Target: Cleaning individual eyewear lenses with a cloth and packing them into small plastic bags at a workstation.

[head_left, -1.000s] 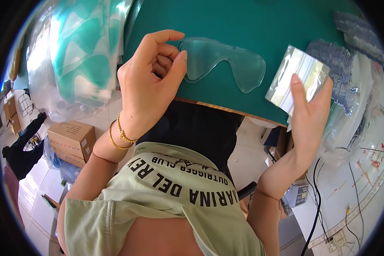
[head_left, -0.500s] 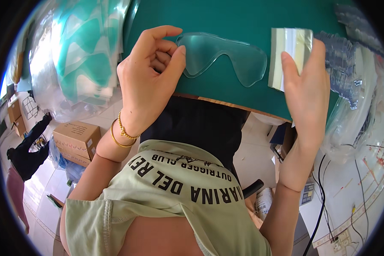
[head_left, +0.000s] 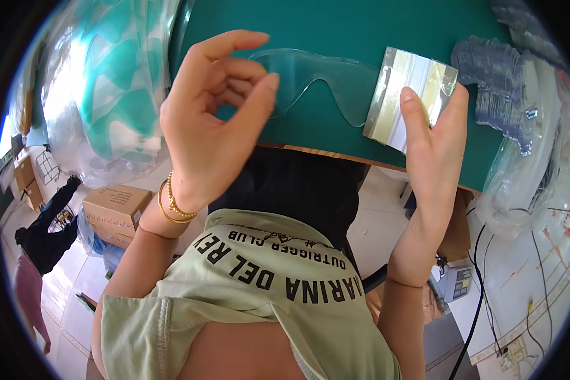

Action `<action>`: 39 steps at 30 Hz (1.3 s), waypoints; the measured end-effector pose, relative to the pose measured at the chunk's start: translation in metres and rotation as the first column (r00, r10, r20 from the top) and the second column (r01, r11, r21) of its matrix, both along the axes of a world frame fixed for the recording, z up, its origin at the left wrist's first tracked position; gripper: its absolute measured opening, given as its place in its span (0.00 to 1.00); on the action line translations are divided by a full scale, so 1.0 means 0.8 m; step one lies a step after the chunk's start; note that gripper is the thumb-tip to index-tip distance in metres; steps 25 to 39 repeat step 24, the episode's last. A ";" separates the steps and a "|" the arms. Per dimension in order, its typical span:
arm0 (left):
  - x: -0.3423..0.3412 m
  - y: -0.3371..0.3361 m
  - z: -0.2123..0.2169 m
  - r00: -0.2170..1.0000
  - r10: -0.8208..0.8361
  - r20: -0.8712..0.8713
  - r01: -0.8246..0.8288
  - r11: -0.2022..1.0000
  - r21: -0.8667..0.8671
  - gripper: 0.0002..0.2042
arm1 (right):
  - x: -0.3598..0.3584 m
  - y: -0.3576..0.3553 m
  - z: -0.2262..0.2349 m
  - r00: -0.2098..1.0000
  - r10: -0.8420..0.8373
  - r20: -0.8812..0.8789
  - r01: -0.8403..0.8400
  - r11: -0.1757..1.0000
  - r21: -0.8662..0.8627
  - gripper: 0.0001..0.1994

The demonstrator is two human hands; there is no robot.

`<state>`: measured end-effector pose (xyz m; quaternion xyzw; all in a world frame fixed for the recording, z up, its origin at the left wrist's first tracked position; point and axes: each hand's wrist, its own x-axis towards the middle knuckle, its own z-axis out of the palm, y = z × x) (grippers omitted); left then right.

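On the green tabletop point(head_left: 335, 25) lies a clear one-piece goggle lens point(head_left: 297, 71) with a nose notch. My left hand point(head_left: 218, 107) is over its left end, thumb and forefinger apart and the other fingers curled, with nothing visible between them. Part of the lens is hidden behind that hand. My right hand point(head_left: 430, 136) grips a flat rectangular piece point(head_left: 389, 95), glossy, with white and pale yellow bands; its exact kind cannot be told. The thumb presses on its face and the other fingers are mostly hidden behind. It overlaps the lens's right end in the picture.
Rows of stacked clear lenses point(head_left: 503, 88) stand at the table's right side beside clear plastic bagging point(head_left: 513, 190). Plastic sheets with lens-shaped cutouts point(head_left: 117, 76) fill the left. Cardboard boxes point(head_left: 117, 206) sit on the floor; black cables point(head_left: 478, 278) hang at right. Another person's pink sleeve point(head_left: 31, 294) shows far left.
My right hand has brought the banded rectangular piece left and tilted it, toward the lens. My left hand has shifted slightly left, its thumb and forefinger wider apart.
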<state>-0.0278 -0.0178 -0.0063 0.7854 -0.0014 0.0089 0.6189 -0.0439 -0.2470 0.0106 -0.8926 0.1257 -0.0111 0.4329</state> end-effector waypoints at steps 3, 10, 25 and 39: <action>0.000 -0.015 0.017 0.963 -0.142 0.231 0.168 0.981 -0.097 0.24 | 0.001 0.001 0.001 1.000 0.009 0.014 -0.008 0.999 -0.048 0.20; -0.007 -0.014 0.025 0.939 -0.187 0.290 0.247 0.951 -0.187 0.28 | -0.002 0.005 -0.001 1.000 -0.014 0.000 0.014 0.998 -0.061 0.19; -0.006 0.014 -0.001 1.000 -0.009 0.028 0.012 0.993 -0.119 0.26 | 0.006 -0.017 -0.002 0.998 -0.032 0.061 0.014 0.961 0.276 0.18; -0.006 0.014 -0.001 1.000 -0.009 0.028 0.012 0.993 -0.119 0.26 | 0.006 -0.017 -0.002 0.998 -0.032 0.061 0.014 0.961 0.276 0.18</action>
